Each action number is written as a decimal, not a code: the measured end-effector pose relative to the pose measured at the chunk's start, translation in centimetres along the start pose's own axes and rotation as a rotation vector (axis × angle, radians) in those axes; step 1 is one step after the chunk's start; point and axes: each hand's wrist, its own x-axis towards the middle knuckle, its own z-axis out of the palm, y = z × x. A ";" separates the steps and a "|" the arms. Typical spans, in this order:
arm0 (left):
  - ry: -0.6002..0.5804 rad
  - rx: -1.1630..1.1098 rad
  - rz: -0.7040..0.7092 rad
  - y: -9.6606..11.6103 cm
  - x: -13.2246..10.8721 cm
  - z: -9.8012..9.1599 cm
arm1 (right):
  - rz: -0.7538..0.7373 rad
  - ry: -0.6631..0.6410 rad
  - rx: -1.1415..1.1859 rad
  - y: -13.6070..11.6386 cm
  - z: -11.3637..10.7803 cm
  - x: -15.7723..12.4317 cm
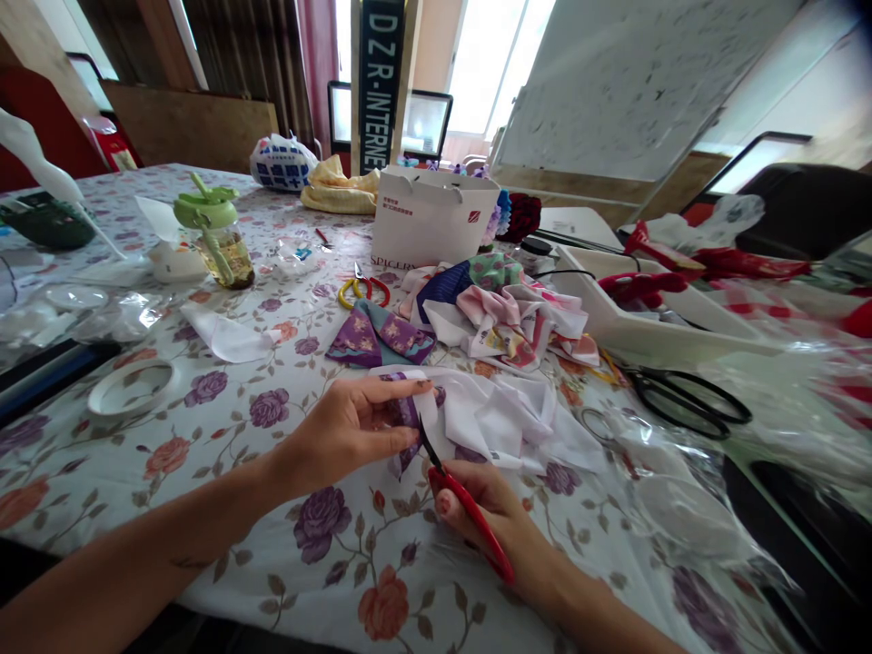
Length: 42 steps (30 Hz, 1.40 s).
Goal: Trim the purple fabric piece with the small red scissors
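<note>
My left hand (pixel 351 427) pinches a folded piece of purple and white fabric (pixel 407 411) between thumb and fingers. In my right hand (pixel 494 509) is a pair of red-handled scissors (pixel 470 513), its dark blades lying against the fabric's edge by my left thumb. Whether the blades are apart I cannot tell. White cloth (pixel 504 413) spreads rumpled to the right of the blades. Just beyond my left hand lies a folded purple patterned cloth (pixel 381 336). Behind it is a heap of mixed fabric pieces (pixel 508 309) in pink, navy and green.
Scissors with yellow and red handles (pixel 364 289) and large black scissors (pixel 688 400) rest on the flowered tablecloth (pixel 224 481). A tape roll (pixel 132 388) and a green-lidded bottle (pixel 222 241) are at left. A white paper bag (pixel 436 218) stands behind; a white tray (pixel 654 327) sits right.
</note>
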 end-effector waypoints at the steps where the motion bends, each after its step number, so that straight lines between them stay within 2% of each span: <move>1: -0.001 0.009 0.003 0.0 0.0 0.0 | -0.001 -0.002 0.002 0.0 0.0 0.0; 13: -0.005 0.053 0.006 0.1 -0.1 -0.1 | -0.014 0.004 -0.014 0.5 0.0 0.1; 22: 0.003 0.064 0.034 0.4 -0.1 0.0 | -0.013 -0.014 -0.030 -0.7 0.0 0.0; 42: -0.037 0.064 0.031 -0.6 -0.2 -0.2 | -0.030 0.006 -0.009 -0.3 0.1 0.0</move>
